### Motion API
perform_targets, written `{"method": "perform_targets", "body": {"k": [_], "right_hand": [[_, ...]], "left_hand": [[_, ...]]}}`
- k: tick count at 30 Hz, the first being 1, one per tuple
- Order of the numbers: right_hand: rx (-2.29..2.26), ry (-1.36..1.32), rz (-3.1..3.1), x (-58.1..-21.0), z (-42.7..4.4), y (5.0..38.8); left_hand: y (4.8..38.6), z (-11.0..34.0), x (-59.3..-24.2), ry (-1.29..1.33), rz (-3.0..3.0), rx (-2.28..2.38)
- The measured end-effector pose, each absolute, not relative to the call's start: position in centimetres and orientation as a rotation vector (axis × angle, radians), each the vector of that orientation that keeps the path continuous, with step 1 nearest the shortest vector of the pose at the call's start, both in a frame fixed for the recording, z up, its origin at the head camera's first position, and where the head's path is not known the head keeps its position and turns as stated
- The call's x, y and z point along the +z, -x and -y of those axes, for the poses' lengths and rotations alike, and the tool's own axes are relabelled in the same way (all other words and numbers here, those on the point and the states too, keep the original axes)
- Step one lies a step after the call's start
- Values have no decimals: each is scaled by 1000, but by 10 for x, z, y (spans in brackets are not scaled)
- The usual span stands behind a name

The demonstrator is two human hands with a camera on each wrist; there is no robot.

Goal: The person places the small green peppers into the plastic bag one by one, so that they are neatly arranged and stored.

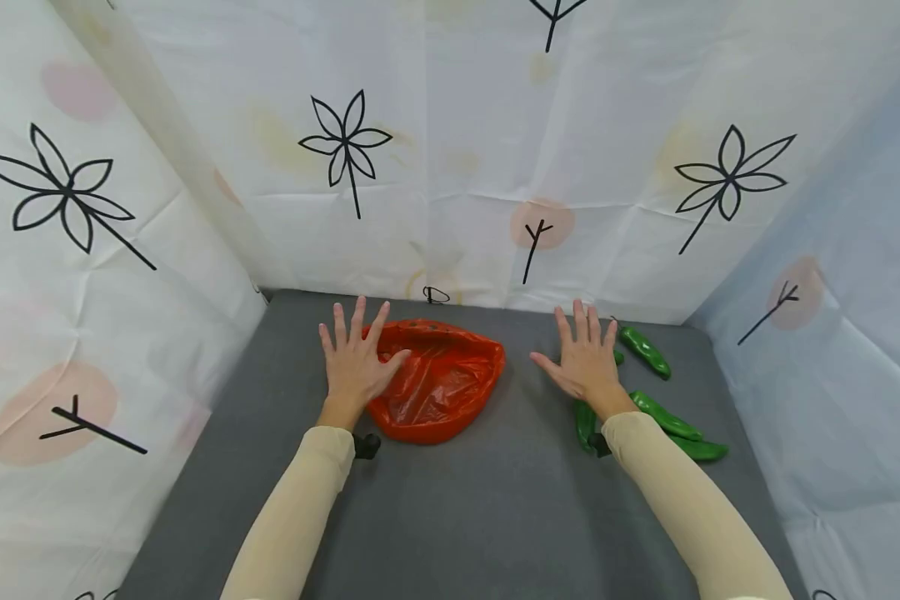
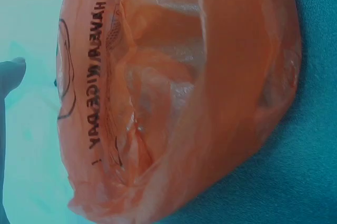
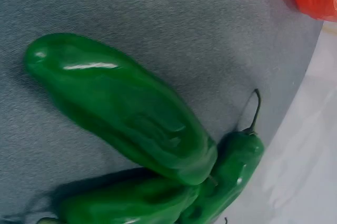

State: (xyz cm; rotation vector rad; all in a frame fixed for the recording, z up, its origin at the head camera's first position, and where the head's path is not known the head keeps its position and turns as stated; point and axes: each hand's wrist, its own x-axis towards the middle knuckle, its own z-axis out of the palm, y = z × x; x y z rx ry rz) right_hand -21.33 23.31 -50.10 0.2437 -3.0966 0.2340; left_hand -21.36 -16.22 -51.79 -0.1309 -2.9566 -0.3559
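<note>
A red plastic bag (image 1: 438,383) with its rim rolled open sits toward the back of the grey table; in the left wrist view the bag (image 2: 231,77) shows printed lettering. My left hand (image 1: 355,362) is spread over the bag's left edge, fingers straight; whether it touches the bag I cannot tell. To the right, my right hand (image 1: 587,358) hovers with fingers spread among several green peppers (image 1: 645,352), holding nothing. Up close, one large green pepper (image 3: 126,108) lies against two others, one with a curved stem. The right hand and forearm hide part of the peppers in the head view.
Grey cloth covers the table (image 1: 450,525). White patterned sheets (image 1: 465,150) hang behind and on both sides, meeting the table's back edge. Dark wrist cameras (image 1: 367,446) are strapped under both wrists.
</note>
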Motion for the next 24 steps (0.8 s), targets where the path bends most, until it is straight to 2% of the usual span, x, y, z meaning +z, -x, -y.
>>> {"method": "perform_targets", "body": {"k": [24], "right_hand": [[278,-174,3136,-520,-265,189]], "left_hand": [[198,197,-540,42,2928,-526]]}}
